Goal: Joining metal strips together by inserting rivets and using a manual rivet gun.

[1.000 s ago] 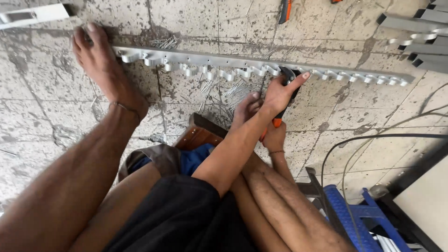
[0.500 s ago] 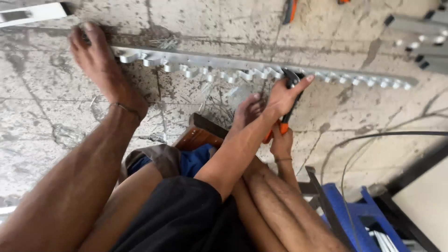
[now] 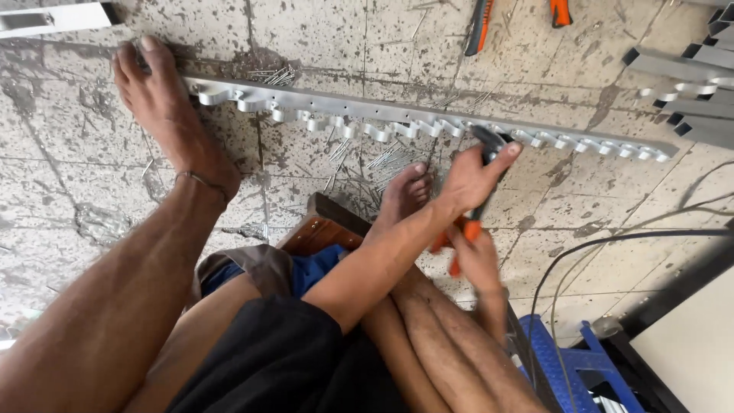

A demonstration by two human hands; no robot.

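Fingers of the left hand [image 3: 474, 177] clamp the head of the orange-handled riveter [image 3: 472, 222], whose nose touches the long aluminium strip [image 3: 428, 120] just ahead. Since 1 second ago the right hand [image 3: 478, 260] has dropped below, squeezing the handles shut, seemingly working a rivet.

long notched aluminium strip [image 3: 428, 122] lies across the stone-tile floor [image 3: 321, 38] | bare left foot [image 3: 164, 107] on its left end | scattered thin steel nails [image 3: 382, 159] just before its middle | orange-handled pliers [image 3: 478, 27] behind it | stacked aluminium channel pieces [image 3: 688, 92] at right
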